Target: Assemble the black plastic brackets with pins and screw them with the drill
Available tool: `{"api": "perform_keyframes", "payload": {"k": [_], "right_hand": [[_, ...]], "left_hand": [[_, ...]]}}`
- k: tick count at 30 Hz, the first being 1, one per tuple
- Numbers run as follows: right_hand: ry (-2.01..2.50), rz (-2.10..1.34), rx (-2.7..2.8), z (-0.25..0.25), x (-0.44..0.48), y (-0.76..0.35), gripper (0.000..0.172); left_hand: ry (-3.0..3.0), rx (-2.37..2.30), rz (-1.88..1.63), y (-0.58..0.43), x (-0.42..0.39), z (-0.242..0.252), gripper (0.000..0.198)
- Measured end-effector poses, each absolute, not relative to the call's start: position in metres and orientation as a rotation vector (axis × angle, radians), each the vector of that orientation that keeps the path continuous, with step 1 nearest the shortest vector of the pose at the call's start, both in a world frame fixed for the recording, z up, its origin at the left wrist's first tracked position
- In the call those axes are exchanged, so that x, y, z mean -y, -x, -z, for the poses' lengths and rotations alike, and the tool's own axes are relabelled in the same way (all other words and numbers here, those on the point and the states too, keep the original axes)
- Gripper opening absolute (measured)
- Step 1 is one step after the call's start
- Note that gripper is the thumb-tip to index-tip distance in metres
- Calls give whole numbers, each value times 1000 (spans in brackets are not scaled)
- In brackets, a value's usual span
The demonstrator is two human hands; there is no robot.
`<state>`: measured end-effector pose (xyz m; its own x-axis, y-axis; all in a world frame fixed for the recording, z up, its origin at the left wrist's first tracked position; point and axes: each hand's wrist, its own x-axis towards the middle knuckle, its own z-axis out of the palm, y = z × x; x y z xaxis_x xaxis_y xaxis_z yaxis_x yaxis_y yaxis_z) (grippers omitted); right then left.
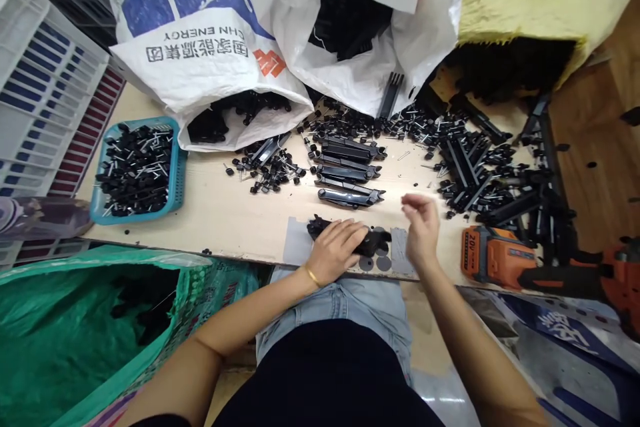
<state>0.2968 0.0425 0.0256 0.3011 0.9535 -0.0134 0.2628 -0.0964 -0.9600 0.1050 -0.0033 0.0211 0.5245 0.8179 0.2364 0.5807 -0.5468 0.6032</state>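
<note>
My left hand (336, 248) lies over a black plastic part (377, 240) at the table's front edge, its fingers wrapped across the top and holding it down. The part rests on a grey patch (296, 240) with dark round spots. To the right, my right hand (423, 227) hovers with thumb and fingers pinched together; whatever may be between them is too small or blurred to make out. Beyond my left hand, several long black plastic assemblies (350, 197) lie side by side in a stack of rows.
A blue basket (180, 177) of black-headed screws stands left. Loose screws (270, 167) and black strips (463, 167) litter the table. White sacks (210, 80) and a yellow sack (520, 0) open at the back. An orange power tool (500, 257) lies right; a green sack (60, 347) sits below left.
</note>
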Motion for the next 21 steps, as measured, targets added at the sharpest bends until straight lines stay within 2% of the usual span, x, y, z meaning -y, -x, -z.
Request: {"api": "perform_keyframes", "payload": {"k": [3,5,6,9,12,13,17,19,21], "right_hand": [[1658,-672,1358,-28,-104,-319,21],[1708,-584,1560,-28,-145,-312,22],[1740,-537,1631,-27,-166,-305,25],[1909,-439,1621,-22,-227,-279,45],[2027,-473,1435,-18,-275,-269,62],[2019,-515,1381,-17,-285,-270,59],[1766,-844,1178,-19,-285,-287,27],[1582,-1027,1125,-24,-262,-298,22],[1437,-1164,1124,-33,-228,-309,26]], "left_hand": [[-2503,-1314,-494,-121,-18,-1,30],[-2553,-1377,-409,-131,-29,3,30],[-2558,-1397,-361,-134,-32,4,36],[-2530,-1454,-200,-140,-40,3,72],[-2538,-1476,-110,-140,-47,6,81],[-2546,-1469,-99,-139,-50,8,79],[-2532,-1444,-119,-138,-59,9,74],[-2500,-1413,-195,-137,-60,4,76],[-2464,-1320,-342,-131,-60,-4,75]]}}
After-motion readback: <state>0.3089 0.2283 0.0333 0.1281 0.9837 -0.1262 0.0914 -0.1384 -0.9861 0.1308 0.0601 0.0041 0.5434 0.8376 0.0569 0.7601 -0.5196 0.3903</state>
